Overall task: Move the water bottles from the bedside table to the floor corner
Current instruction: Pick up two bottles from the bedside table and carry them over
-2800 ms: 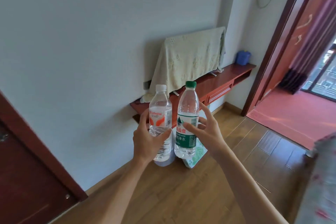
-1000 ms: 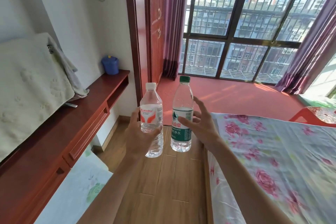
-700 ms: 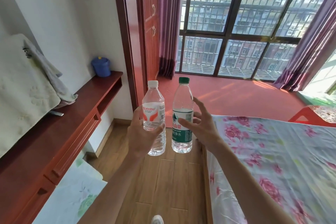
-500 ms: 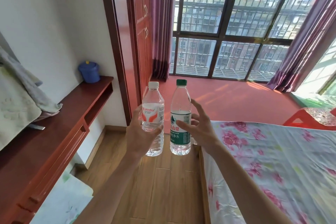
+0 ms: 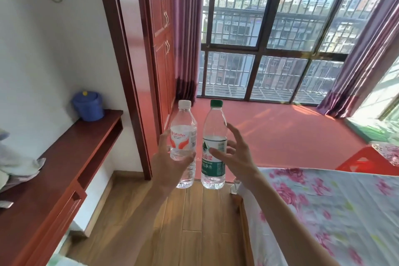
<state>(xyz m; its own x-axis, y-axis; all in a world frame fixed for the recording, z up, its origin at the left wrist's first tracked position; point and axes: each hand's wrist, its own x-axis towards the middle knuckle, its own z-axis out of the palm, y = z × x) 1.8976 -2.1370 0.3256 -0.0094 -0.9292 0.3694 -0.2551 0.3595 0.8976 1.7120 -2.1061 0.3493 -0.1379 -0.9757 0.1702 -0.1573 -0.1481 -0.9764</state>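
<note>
White-capped bottle (image 5: 183, 123) gripped in left hand (image 5: 166, 164); green-capped bottle (image 5: 214, 127) held by right hand (image 5: 239, 157), fingers (image 5: 234, 134) spread wide

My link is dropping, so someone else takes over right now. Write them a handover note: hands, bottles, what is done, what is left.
Left hand: grips the white-capped bottle round its middle.
Right hand: holds the green-capped bottle, thumb across the label, fingers spread behind.
Both bottles are upright, side by side, in the air above the wooden floor, left of the bed.
Done: both bottles picked up.
Left: carry them to the floor corner and set them down. Which corner is meant cannot be told from this view.
</note>
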